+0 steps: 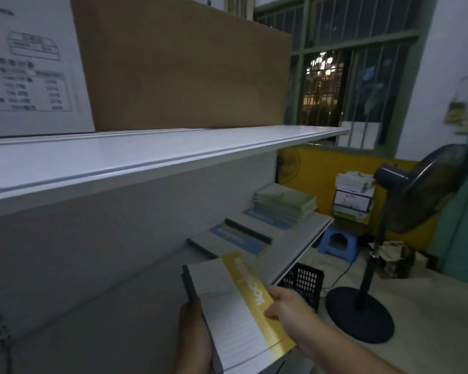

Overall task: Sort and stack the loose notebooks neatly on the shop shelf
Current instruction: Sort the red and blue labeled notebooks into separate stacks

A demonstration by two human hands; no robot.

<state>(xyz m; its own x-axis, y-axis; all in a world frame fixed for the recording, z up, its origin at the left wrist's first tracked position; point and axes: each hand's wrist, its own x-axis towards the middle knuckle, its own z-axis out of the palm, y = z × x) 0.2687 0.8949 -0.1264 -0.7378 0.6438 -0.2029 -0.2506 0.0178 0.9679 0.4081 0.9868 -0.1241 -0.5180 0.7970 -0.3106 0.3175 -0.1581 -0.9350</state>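
A small stack of notebooks [238,306], yellow-banded cover uppermost, is held tilted just in front of the lower shelf [303,247]. The right hand [289,309] pinches its right edge, thumb on the band. The left hand [193,336] grips the left edge, its fingers wrapped out of sight beneath.

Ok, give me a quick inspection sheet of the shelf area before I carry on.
Surface: lower shelf, bare along its front.
Job's things: yellow notebooks held before the shelf; blue notebooks loose on it; green stack at its far end.
Clutter: crate under the shelf; box on the upper shelf.
Grippers: left hand grips the yellow notebooks from below; right hand pinches their right edge.
Cables: cable on the floor by the fan.
Surroundings: stool, paper pile, barred window.
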